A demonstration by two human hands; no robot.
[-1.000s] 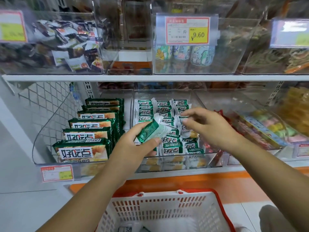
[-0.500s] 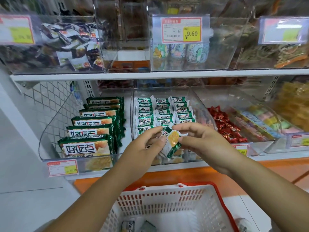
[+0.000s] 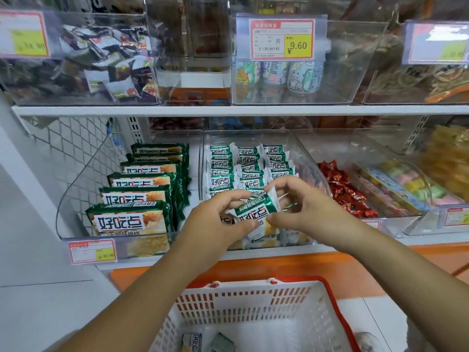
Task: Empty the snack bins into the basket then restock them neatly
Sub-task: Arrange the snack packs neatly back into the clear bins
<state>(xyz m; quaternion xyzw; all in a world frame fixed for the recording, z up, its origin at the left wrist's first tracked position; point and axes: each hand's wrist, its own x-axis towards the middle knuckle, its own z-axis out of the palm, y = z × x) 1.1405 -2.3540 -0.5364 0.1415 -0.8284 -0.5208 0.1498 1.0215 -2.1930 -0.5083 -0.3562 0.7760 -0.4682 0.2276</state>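
A small green-and-white snack packet [image 3: 255, 212] is held over the front of the middle clear bin [image 3: 308, 158] on the lower shelf. My left hand [image 3: 218, 219] pinches its left end and my right hand [image 3: 304, 207] pinches its right end. Behind my hands the bin holds several rows of the same small packets [image 3: 246, 163] standing neatly. Below stands a white basket with a red rim [image 3: 330, 295]; two small packets [image 3: 203, 342] lie on its bottom.
The left bin holds a row of large green packets [image 3: 142, 189]. Right of the middle bin lie red wrapped candies [image 3: 342, 189] and pastel sweets [image 3: 411, 184]. The upper shelf [image 3: 228, 110] carries clear bins and a 9.60 price tag [image 3: 281, 39].
Both hands came together on the packet and turned it label-side up, lowering it toward the bin's front. The camera moved slightly closer.
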